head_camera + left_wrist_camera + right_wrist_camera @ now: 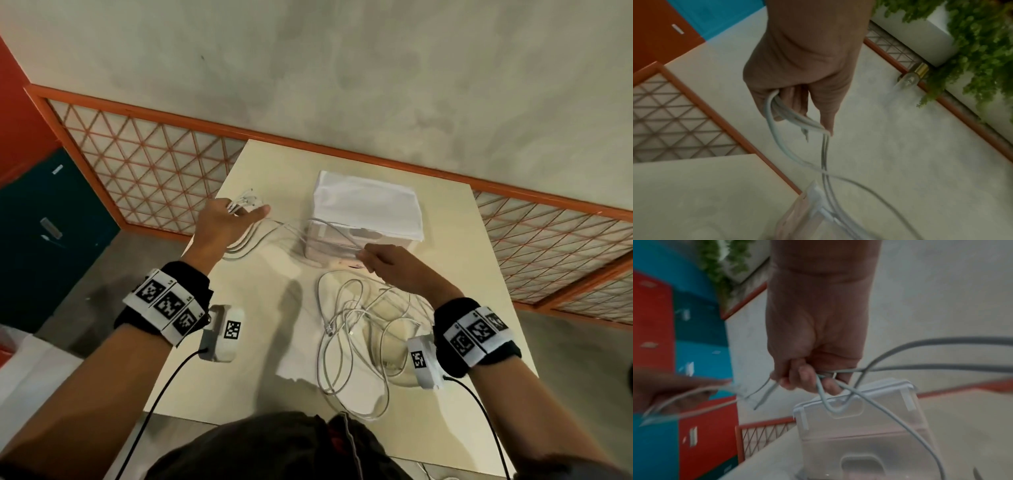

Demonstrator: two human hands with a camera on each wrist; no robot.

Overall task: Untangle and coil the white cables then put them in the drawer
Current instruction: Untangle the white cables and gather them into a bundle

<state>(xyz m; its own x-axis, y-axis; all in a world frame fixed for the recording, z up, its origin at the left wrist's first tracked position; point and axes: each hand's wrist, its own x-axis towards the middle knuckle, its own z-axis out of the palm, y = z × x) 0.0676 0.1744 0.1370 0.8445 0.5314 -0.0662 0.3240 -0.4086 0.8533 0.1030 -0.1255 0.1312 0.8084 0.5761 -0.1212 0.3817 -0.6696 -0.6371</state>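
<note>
Nearest the lens, the tangled white cables [359,339] sprawl at 6 o'clock on the table [260,274]. At 10, the left hand [219,222] clenches several gathered strands; at 2, the right hand [387,265] pinches 1 strand before the drawer [366,219]. Light, limp, springy: probably best taken near the plugs.

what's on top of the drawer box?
A white cloth covers the top of the drawer box; whatever lies beneath the cloth is hidden. Cable strands cross its front.
</note>
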